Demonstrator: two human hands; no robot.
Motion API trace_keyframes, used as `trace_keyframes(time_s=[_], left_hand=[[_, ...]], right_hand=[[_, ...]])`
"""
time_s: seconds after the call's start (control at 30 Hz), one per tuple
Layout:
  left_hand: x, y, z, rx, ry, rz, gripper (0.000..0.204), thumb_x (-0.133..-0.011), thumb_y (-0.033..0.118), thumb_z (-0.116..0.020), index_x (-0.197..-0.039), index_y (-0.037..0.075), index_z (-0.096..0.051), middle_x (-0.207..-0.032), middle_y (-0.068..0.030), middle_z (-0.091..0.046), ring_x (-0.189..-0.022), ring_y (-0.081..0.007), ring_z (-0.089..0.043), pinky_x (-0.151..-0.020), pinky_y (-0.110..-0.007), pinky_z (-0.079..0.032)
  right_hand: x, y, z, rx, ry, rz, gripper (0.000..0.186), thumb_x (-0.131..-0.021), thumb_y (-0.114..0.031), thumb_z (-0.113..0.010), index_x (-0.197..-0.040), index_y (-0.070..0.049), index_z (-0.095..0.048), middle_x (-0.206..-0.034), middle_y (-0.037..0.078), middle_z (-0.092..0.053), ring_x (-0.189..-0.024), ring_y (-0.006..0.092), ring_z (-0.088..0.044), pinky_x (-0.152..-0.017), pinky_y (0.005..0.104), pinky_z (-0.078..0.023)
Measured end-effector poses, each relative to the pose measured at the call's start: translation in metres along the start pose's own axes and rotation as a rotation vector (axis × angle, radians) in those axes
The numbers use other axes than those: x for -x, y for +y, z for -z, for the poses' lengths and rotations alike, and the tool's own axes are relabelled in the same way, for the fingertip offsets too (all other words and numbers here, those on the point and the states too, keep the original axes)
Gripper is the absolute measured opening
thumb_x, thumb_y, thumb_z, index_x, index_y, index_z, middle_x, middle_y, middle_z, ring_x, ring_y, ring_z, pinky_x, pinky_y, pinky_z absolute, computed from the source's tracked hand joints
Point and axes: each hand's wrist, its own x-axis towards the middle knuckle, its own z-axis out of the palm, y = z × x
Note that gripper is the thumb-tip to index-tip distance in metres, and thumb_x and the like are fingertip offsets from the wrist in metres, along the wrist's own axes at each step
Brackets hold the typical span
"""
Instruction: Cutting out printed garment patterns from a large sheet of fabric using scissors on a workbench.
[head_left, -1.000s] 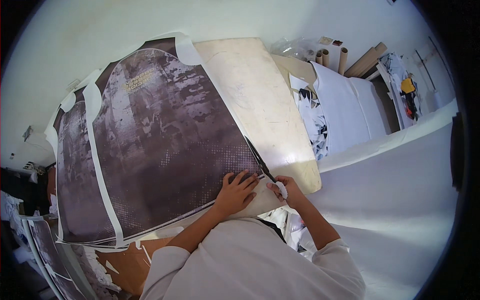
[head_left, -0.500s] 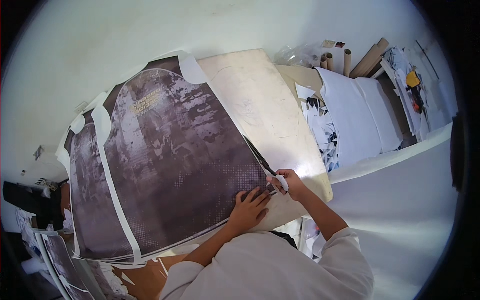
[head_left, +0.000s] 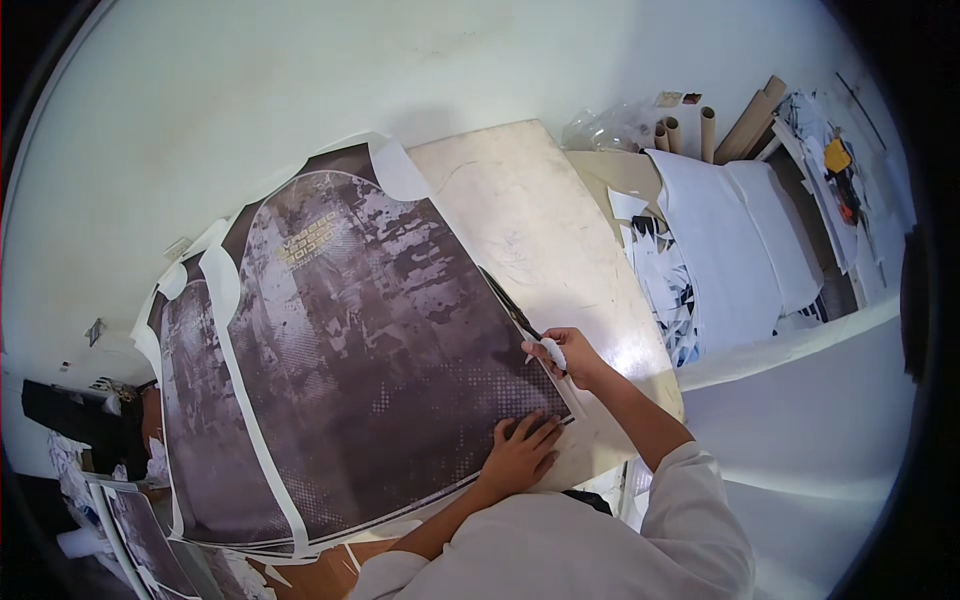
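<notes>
Sheeting [head_left: 370, 350], printed dusky purple-brown with pale blotches, dot patterns and gold lettering, lies white-edged on the pale table [head_left: 530, 210], mostly between seven and eleven o'clock in the view. The left hand [head_left: 520, 455] rests on its four o'clock corner, fingers slightly spread. At its three o'clock edge, the right hand's [head_left: 568, 355] fingers wrap around dark scissors [head_left: 512, 308].

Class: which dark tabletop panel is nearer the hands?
The right panel: the left hand rests on it, the right hand holds scissors at its edge. The left panel lies beyond a white strip.
</notes>
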Motion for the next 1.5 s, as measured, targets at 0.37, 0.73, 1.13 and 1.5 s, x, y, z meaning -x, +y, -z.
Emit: trace_keyframes(time_s=[0.37,0.73,1.13,1.5], left_hand=[[0.005,0.006,-0.003,0.004,-0.042,0.012,0.051,-0.101,0.038,-0.061,-0.148,0.018,-0.055,-0.157,0.0008,-0.049,-0.144,-0.0232,-0.041,-0.11,-0.058,-0.029],[0.009,0.01,-0.013,0.015,-0.01,0.03,0.048,-0.104,0.04,-0.058,-0.148,0.02,-0.056,-0.157,0.0029,-0.05,-0.144,-0.021,-0.041,-0.108,-0.06,-0.031],[0.013,0.013,-0.032,-0.109,-0.004,0.01,0.051,-0.104,0.047,-0.056,-0.149,0.023,-0.056,-0.159,0.0058,-0.047,-0.145,-0.019,-0.041,-0.101,-0.057,-0.042],[0.06,0.046,-0.045,-0.004,0.012,-0.083,0.049,-0.102,0.044,-0.057,-0.146,0.022,-0.058,-0.159,0.007,-0.047,-0.145,-0.0172,-0.042,-0.103,-0.053,-0.039]], right_hand=[[-0.056,-0.022,-0.023,-0.005,0.033,0.012,0.039,-0.084,-0.035,-0.091,-0.077,-0.008,-0.064,-0.058,-0.003,-0.052,-0.044,0.0075,-0.046,-0.04,0.0258,-0.032],[-0.109,-0.061,-0.029,0.007,-0.036,0.059,0.043,-0.081,-0.039,-0.093,-0.082,-0.004,-0.069,-0.059,-0.001,-0.055,-0.044,0.0077,-0.046,-0.041,0.0266,-0.032],[-0.182,-0.102,-0.037,0.038,-0.07,0.118,0.046,-0.076,-0.04,-0.096,-0.081,-0.004,-0.067,-0.059,-0.001,-0.054,-0.043,0.008,-0.046,-0.04,0.0264,-0.032],[-0.155,-0.072,-0.032,0.026,0.001,0.117,0.045,-0.078,-0.04,-0.095,-0.081,-0.004,-0.067,-0.059,0.0,-0.054,-0.042,0.009,-0.046,-0.04,0.0264,-0.034]])
